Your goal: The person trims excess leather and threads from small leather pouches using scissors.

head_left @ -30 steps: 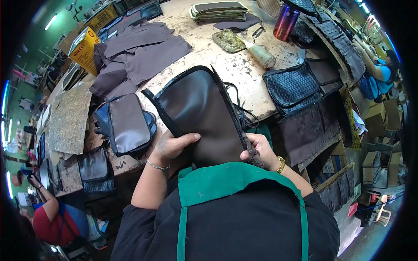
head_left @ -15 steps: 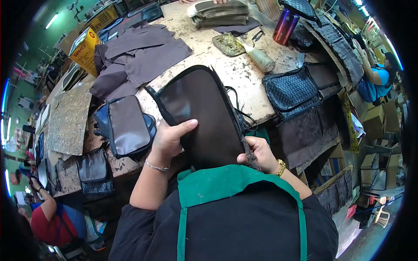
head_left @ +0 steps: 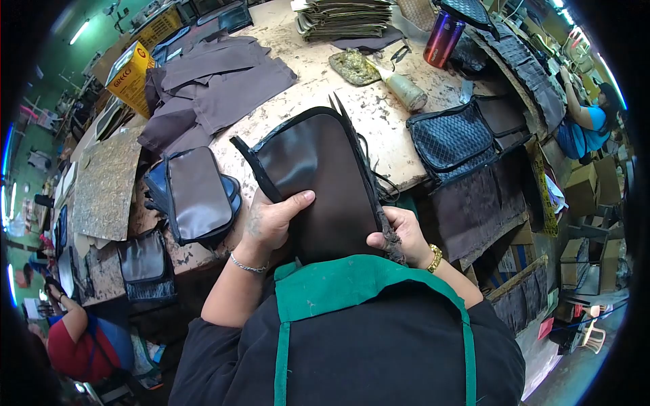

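Note:
A dark brown bag panel (head_left: 318,176) with black edging is held up in front of my chest, tilted. My left hand (head_left: 274,216) is closed on its lower left side, thumb on the brown face and fingers hidden behind. A loose end of black edging (head_left: 247,155) sticks out at the upper left. My right hand (head_left: 399,237) is wrapped round the cloth-bound handles of long scissors (head_left: 338,108), at the panel's lower right. Two blade tips, slightly apart, show beyond the panel's top right corner; the rest runs along its right edge.
Stacked bag pieces (head_left: 200,196) lie left, with brown sheets (head_left: 223,88) behind. Farther back are a pile of folded pieces (head_left: 345,17), a glue-stained pad (head_left: 355,68), a bottle (head_left: 406,91) and a purple tumbler (head_left: 443,44). Woven black bags (head_left: 453,139) lie right. Two people sit at the sides.
The panel has shifted slightly down and right with my left hand. The scissor tips now show clearly apart above the corner. A person's hand has left the pile at the back.

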A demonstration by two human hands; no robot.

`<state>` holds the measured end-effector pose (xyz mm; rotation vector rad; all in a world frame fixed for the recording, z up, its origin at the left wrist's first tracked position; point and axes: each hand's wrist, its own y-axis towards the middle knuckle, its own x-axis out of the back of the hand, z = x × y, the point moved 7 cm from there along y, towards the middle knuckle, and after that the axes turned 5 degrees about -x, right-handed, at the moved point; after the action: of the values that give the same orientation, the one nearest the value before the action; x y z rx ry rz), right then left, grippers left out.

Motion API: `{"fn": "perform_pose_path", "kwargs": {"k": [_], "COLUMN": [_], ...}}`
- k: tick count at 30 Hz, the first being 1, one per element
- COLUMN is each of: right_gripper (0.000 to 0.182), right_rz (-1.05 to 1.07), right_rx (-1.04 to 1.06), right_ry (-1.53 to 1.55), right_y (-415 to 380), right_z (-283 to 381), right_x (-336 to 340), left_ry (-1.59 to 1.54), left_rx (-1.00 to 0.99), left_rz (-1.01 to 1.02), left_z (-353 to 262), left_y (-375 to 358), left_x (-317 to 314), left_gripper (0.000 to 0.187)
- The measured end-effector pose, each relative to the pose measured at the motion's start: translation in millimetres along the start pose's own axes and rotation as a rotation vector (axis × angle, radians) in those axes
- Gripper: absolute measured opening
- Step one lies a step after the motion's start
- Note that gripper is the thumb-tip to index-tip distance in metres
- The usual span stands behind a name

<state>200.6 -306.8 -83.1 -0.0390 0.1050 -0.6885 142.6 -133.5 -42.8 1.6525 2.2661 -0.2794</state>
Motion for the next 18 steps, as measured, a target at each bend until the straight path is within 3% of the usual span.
{"fn": "perform_pose_path", "kwargs": {"k": [18], "right_gripper": [0.042], "right_rz": [0.082], "right_rx": [-0.046], "right_ry": [0.102], "right_y": [11.9], "right_z": [16.7], "right_x": [0.7], "left_ry": [0.148], "left_rx": [-0.038], "left_rz": [0.082], "left_z": [-20.1], "left_y": [9.3], "left_x": [-2.2], "left_gripper": [0.04]}}
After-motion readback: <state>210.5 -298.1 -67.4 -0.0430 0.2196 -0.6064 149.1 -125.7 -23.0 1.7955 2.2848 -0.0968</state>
